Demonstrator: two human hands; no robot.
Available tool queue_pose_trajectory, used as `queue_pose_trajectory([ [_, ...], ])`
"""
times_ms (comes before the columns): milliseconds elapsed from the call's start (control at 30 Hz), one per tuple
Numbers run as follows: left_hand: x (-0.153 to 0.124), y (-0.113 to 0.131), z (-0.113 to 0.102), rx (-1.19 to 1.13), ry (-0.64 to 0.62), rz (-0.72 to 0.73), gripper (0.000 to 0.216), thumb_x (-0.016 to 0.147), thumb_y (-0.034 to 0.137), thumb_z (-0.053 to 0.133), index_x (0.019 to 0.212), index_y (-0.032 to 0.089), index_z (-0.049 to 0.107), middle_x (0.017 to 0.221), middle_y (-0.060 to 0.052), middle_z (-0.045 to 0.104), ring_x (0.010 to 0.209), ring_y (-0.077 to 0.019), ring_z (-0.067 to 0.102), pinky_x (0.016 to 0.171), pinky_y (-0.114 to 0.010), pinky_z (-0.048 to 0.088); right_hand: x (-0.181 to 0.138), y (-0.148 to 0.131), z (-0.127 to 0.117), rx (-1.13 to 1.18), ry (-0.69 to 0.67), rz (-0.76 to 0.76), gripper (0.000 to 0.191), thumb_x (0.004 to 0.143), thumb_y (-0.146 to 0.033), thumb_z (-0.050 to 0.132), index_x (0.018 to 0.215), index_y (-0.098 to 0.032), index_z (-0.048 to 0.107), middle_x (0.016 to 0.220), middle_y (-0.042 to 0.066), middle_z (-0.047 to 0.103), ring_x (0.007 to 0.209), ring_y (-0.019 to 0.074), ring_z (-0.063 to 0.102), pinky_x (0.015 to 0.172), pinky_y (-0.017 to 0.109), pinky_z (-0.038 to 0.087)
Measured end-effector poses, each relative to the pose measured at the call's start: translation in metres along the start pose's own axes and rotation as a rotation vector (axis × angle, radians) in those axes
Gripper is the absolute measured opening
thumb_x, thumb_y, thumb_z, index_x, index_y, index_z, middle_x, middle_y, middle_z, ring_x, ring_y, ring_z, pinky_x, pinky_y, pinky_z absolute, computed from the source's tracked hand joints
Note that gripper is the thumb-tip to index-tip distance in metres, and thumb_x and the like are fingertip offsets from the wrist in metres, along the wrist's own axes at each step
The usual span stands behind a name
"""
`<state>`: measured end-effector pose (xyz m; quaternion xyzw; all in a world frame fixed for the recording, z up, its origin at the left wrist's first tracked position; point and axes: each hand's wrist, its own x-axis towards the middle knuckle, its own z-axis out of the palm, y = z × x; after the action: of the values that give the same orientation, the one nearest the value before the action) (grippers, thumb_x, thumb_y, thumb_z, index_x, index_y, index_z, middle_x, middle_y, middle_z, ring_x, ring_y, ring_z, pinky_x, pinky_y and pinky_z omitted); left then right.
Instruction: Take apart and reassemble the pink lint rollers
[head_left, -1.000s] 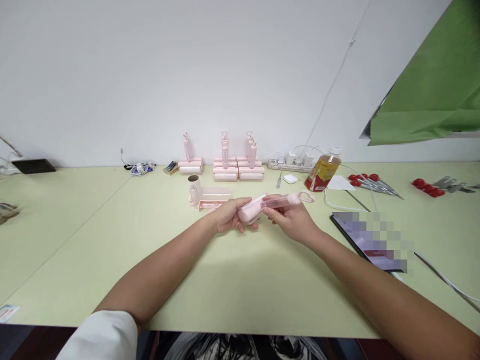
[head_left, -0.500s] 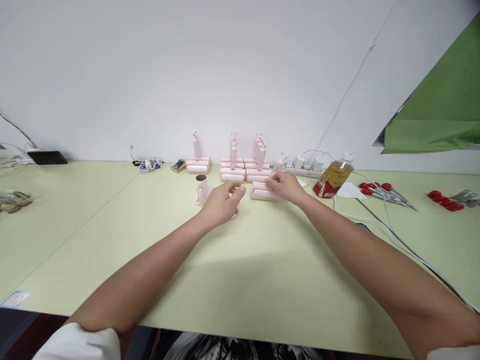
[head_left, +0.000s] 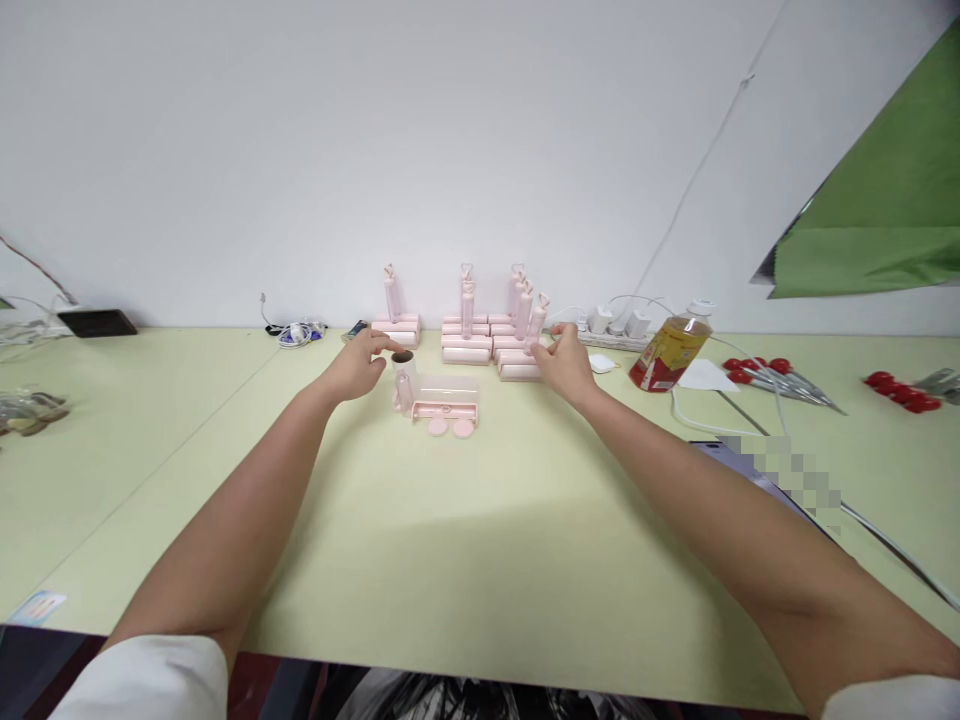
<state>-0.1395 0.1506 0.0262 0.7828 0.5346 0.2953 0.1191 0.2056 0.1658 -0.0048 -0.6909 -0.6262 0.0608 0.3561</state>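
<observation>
At the front right of a group of pink lint rollers, my right hand (head_left: 566,367) pinches the low end of one lint roller (head_left: 520,370), whose clear handle stands upright. My left hand (head_left: 351,368) is apart from it, with thumb and fingers spread at the upright white paper roll (head_left: 403,363). Its index finger reaches the roll's top rim; whether it touches I cannot tell. Against that roll stands a pink clear handle (head_left: 403,392). Right of it lies an opened pink case (head_left: 446,412) with a clear flap, and two pink round caps (head_left: 463,428) in front.
Several lint rollers (head_left: 466,350) stand in rows by the wall, and another (head_left: 396,328) is farther left. To the right are a drink bottle (head_left: 670,352), a power strip (head_left: 619,340), white cables and red-handled tools (head_left: 780,380). A phone-like device (head_left: 731,465) lies under my right forearm.
My left hand has moved left, from in front of the pink case to the paper roll, uncovering the case and caps. My right hand has pushed its lint roller back against the group.
</observation>
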Motion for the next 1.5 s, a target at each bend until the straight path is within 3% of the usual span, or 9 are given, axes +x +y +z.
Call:
queue_pose_trajectory([
  [100,-0.001,-0.004,0.002,-0.012,-0.018,0.022,0.042,0.076,0.015,0.045,0.112,0.024,0.064,0.121,-0.007,0.056,0.107,-0.0235,0.056,0.091,-0.038,0.047,-0.039,-0.008,-0.008,0.098,-0.007,-0.184,0.023,0.087,-0.030,0.045,0.100,-0.017,0.059,0.077,0.005,0.067,0.071,0.0209,0.059,0.064,0.029,0.039],
  [233,-0.001,-0.001,0.005,-0.030,0.136,-0.043,0.039,0.078,0.018,0.045,0.114,0.020,0.061,0.122,-0.009,0.054,0.106,-0.0238,0.057,0.090,-0.039,0.049,-0.096,-0.028,-0.008,0.036,-0.412,-0.553,0.026,0.090,-0.027,0.043,0.099,-0.019,0.066,0.096,0.007,0.071,0.085,0.0209,0.063,0.073,0.029,0.040],
  [433,-0.007,0.007,0.002,0.082,0.114,0.031,0.038,0.078,0.016,0.044,0.111,0.021,0.063,0.114,-0.010,0.052,0.105,-0.0252,0.054,0.092,-0.044,0.047,-0.124,-0.053,0.010,-0.260,-0.692,-0.519,0.045,0.095,-0.035,0.037,0.134,-0.016,0.049,0.103,0.014,0.070,0.089,0.0271,0.064,0.067,0.030,0.038],
  [600,-0.002,-0.002,-0.004,0.143,-0.084,0.039,0.038,0.078,0.025,0.052,0.115,0.026,0.063,0.129,-0.009,0.047,0.120,-0.0290,0.048,0.099,-0.044,0.043,-0.126,-0.058,0.012,-0.264,-0.728,-0.536,0.026,0.093,-0.030,0.043,0.110,-0.018,0.058,0.094,0.011,0.068,0.083,0.0235,0.062,0.061,0.028,0.034],
  [767,0.005,-0.011,-0.001,0.039,-0.178,-0.027,0.028,0.077,0.045,0.059,0.094,0.022,0.064,0.105,-0.006,0.065,0.095,-0.0240,0.060,0.081,-0.034,0.048,-0.145,-0.049,-0.002,-0.222,-0.750,-0.545,0.019,0.094,-0.028,0.044,0.087,-0.019,0.059,0.095,0.007,0.062,0.074,0.0175,0.057,0.059,0.027,0.033],
  [1000,-0.001,0.001,-0.036,-0.079,0.366,-0.318,0.022,0.077,0.040,0.059,0.085,0.021,0.054,0.070,-0.001,0.058,0.054,-0.0128,0.047,0.050,-0.026,0.037,-0.156,-0.031,-0.036,0.059,-0.671,-0.457,0.017,0.094,-0.024,0.044,0.082,-0.018,0.054,0.092,0.007,0.060,0.075,0.0171,0.055,0.068,0.030,0.042],
  [1133,-0.024,0.058,-0.031,-0.313,0.612,-0.117,0.029,0.076,0.034,0.060,0.100,0.024,0.047,0.089,-0.002,0.058,0.066,-0.0125,0.054,0.057,-0.025,0.044,-0.147,-0.020,-0.044,0.443,-0.571,-0.266,0.017,0.092,-0.034,0.049,0.083,-0.020,0.053,0.082,0.002,0.059,0.069,0.0152,0.057,0.066,0.031,0.048],
  [1333,-0.075,0.132,0.058,-0.531,-0.087,0.079,0.050,0.077,0.037,0.065,0.120,0.025,0.041,0.100,-0.004,0.061,0.080,-0.0161,0.060,0.070,-0.029,0.048,-0.135,-0.005,-0.052,0.905,-0.408,-0.009,0.035,0.081,-0.038,0.062,0.111,-0.022,0.057,0.087,0.000,0.061,0.070,0.0151,0.065,0.074,0.038,0.056],
  [1500,-0.091,0.135,0.093,-0.488,-0.252,0.090,0.036,0.080,0.040,0.064,0.109,0.023,0.049,0.103,-0.006,0.062,0.088,-0.0191,0.058,0.073,-0.032,0.045,-0.140,-0.004,-0.051,1.005,-0.308,0.086,0.026,0.072,-0.038,0.072,0.080,-0.019,0.056,0.091,0.003,0.065,0.081,0.0191,0.069,0.080,0.039,0.054],
])
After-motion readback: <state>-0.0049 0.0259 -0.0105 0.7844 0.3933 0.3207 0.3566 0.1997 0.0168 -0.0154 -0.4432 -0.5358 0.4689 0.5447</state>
